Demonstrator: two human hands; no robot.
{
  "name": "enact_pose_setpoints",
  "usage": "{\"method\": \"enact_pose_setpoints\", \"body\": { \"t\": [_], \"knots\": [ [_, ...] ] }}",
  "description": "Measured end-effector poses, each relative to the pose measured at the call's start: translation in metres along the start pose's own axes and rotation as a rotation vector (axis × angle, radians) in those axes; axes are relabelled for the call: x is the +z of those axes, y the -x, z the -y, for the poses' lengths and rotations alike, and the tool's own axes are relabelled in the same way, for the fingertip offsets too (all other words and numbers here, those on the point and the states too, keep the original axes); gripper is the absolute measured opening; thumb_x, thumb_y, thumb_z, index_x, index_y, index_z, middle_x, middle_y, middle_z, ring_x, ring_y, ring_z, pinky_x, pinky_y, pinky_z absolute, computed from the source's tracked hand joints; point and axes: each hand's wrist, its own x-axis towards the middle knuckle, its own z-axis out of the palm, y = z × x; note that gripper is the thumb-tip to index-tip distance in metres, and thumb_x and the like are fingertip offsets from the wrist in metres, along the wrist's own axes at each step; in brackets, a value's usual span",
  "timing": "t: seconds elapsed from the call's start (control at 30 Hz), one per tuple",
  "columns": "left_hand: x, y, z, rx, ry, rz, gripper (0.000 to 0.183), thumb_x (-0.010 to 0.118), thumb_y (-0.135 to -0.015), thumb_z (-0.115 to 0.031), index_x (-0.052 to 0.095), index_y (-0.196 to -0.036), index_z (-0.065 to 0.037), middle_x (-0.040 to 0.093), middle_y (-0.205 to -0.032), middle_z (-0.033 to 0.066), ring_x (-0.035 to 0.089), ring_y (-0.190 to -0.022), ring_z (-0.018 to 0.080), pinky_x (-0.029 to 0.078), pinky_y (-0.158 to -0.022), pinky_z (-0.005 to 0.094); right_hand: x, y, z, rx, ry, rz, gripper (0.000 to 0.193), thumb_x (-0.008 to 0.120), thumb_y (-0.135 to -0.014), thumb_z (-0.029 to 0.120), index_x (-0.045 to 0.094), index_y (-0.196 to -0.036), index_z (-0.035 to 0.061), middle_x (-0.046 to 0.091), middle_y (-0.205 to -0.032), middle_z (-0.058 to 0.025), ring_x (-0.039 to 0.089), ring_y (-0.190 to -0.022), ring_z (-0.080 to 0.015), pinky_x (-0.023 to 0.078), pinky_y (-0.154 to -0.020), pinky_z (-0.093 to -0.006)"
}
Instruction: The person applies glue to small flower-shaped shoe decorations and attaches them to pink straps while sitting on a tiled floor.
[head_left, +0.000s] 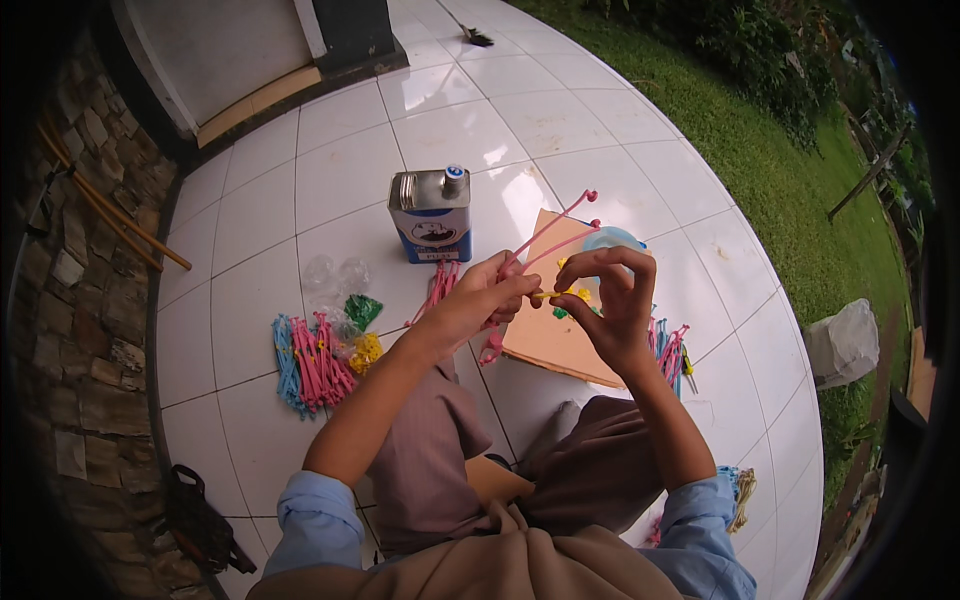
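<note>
Left hand grips pink sticks, right hand pinches yellow strip; looks unfinished, pink bundle lies left.

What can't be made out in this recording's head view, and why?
Head view: how the pink stems run inside the left hand, which hides them.
Head view: whether the right hand pinches the yellow piece; too small.
Head view: lower part of the light-blue item; right hand covers it.
Head view: left part of the pink-and-blue bundle; right wrist blocks it.
</note>
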Motion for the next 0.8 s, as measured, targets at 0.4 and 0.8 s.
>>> {"method": "enact_pose_setpoints", "body": {
  "t": [0.4,0.8],
  "knots": [
    [0.005,0.003,0.002,0.365,-0.702,-0.381,0.009,0.039,-0.093,-0.009,0.04,-0.1,-0.003,0.057,-0.074,0.0034,0.041,-0.056,0.0059,0.04,-0.054,0.0212,-0.024,-0.012,0.011,0.238,-0.068,-0.239,0.057,0.066,-0.074,-0.007,0.029,-0.115,0.0061,0.058,-0.083,-0.0105,0.06,-0.082,-0.0171,0.049,-0.081,-0.0326],
    [-0.017,-0.012,0.014,0.383,-0.267,-0.349,0.025,0.061,-0.082,0.0,0.038,-0.079,-0.009,0.06,-0.087,0.0069,0.058,-0.079,0.0101,0.049,-0.069,0.0231,-0.026,-0.016,0.028,0.103,-0.066,-0.148,0.054,0.067,-0.073,-0.009,0.03,-0.11,0.0061,0.059,-0.079,-0.0115,0.06,-0.079,-0.0184,0.048,-0.077,-0.0333]
  ]
}}
